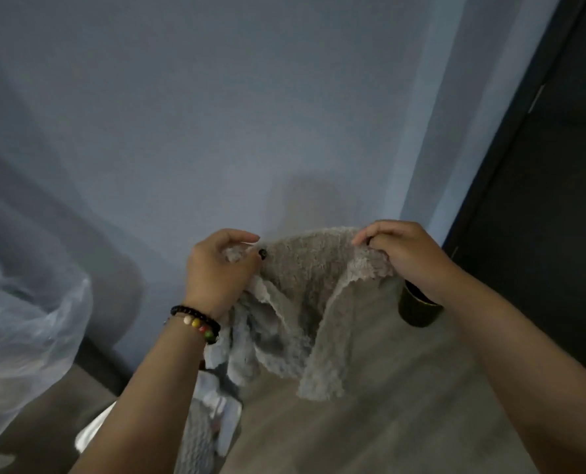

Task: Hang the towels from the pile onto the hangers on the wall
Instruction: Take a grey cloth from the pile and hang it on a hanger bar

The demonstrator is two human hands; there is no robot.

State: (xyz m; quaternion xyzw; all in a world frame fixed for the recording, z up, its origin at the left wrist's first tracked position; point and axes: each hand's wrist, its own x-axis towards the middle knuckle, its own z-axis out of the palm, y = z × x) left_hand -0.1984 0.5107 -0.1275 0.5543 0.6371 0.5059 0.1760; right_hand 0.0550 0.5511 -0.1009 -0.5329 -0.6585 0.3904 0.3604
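Observation:
A fluffy grey towel hangs in front of the blue-grey wall, stretched between both hands. My left hand pinches its upper left edge, with more cloth bunched under the palm. My right hand pinches the upper right edge. The towel's lower part droops in folds toward the floor. More towels lie in a light pile below my left forearm. No hanger is visible on the wall.
A dark cylindrical container stands on the floor under my right wrist. A clear plastic bag fills the left side. A dark door and its frame run along the right. The floor is beige.

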